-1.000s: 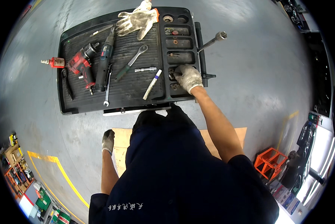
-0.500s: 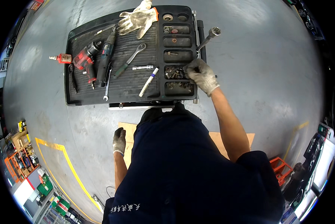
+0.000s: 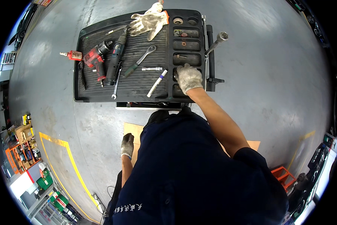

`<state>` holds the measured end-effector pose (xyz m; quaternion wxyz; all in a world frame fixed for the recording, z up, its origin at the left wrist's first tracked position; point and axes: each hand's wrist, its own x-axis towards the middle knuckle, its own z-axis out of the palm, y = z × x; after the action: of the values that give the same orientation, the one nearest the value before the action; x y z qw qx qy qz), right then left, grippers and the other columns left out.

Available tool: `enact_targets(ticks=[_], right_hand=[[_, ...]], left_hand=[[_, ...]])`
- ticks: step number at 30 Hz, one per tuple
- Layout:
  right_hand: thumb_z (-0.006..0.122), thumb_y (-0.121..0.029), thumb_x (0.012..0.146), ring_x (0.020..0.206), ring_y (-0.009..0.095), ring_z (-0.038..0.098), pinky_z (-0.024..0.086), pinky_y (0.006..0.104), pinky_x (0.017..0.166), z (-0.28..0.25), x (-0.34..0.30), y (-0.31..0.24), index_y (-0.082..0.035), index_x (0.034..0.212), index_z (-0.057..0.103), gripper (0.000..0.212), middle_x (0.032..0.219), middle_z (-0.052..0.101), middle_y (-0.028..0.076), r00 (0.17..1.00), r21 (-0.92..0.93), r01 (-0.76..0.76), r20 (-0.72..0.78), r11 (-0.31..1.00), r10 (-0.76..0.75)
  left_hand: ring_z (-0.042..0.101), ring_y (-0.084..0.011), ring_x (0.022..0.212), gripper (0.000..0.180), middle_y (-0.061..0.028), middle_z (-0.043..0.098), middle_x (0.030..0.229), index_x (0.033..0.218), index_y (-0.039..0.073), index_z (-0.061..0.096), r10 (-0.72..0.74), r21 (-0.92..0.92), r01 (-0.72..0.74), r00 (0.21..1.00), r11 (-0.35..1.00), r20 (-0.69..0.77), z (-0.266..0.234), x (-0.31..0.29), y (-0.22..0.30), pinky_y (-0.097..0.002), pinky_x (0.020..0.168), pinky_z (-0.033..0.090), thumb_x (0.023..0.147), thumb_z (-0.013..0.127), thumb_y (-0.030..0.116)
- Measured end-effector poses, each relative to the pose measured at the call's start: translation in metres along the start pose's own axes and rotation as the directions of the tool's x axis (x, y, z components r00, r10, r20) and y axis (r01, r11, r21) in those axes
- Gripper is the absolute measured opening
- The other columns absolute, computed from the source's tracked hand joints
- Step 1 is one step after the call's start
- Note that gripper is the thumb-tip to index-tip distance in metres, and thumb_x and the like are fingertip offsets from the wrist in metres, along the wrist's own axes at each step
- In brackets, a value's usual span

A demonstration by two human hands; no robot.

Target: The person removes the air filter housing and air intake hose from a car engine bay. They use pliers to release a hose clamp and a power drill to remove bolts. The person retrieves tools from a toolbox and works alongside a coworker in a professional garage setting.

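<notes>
My right hand (image 3: 190,78), in a grey-white knitted glove, reaches over the compartments at the right side of a black tool tray (image 3: 119,98). Its fingers point down into a compartment of small hardware, and their tips are hidden. Beside my left hip hangs my gloved left hand (image 3: 127,144), its fingers loosely extended and nothing visible in them. Close to the right hand, a small bolt (image 3: 181,56) lies in the compartment above. A white marker (image 3: 157,83) and a chrome extension bar (image 3: 152,69) rest on the ribbed part of the tray.
Also on the tray are a ratchet (image 3: 140,61), a red impact wrench (image 3: 95,59), a long power ratchet (image 3: 117,56), a combination wrench (image 3: 117,83), a red bottle (image 3: 75,55) and spare gloves (image 3: 149,24). A long socket wrench (image 3: 217,42) sticks out on the right. Cardboard (image 3: 133,129) lies on the floor.
My right hand has moved left from the tray's right edge, now covering the hardware compartment. The tray appears slightly further right in view. My left hand stays low beside my body.
</notes>
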<state>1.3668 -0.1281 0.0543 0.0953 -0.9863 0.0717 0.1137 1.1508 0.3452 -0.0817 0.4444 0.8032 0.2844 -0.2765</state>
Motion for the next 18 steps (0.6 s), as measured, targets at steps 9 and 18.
enact_targets(ticks=[9, 18], right_hand=[[0.075, -0.013, 0.091, 0.103, 0.021, 0.070, 0.054, 0.0321, 0.096, -0.043, -0.026, 0.053, -0.005, 0.112, 0.077, 0.022, 0.108, 0.076, 0.010, 0.998, 0.754, -0.068, 0.048, 0.654, 0.048], [0.079, -0.018, 0.092, 0.094, 0.015, 0.069, 0.058, 0.0296, 0.085, -0.075, -0.060, 0.042, -0.004, 0.110, 0.075, 0.023, 0.103, 0.074, 0.005, 0.989, 0.923, -0.144, 0.149, 0.357, 0.014]], left_hand=[[0.061, -0.0283, 0.125, 0.040, -0.0176, 0.065, 0.134, 0.136, -0.001, 0.058, 0.064, -0.063, -0.065, 0.998, 0.996, -0.011, 0.002, -0.020, 0.051, -0.0383, 0.108, 0.046, 0.105, 0.059, 0.023], [0.066, -0.0192, 0.113, 0.032, -0.0130, 0.070, 0.124, 0.135, 0.000, 0.062, 0.425, -0.254, -0.379, 0.890, 0.890, 0.165, 0.011, -0.056, 0.229, -0.0323, 0.101, 0.051, 0.104, 0.060, 0.009]])
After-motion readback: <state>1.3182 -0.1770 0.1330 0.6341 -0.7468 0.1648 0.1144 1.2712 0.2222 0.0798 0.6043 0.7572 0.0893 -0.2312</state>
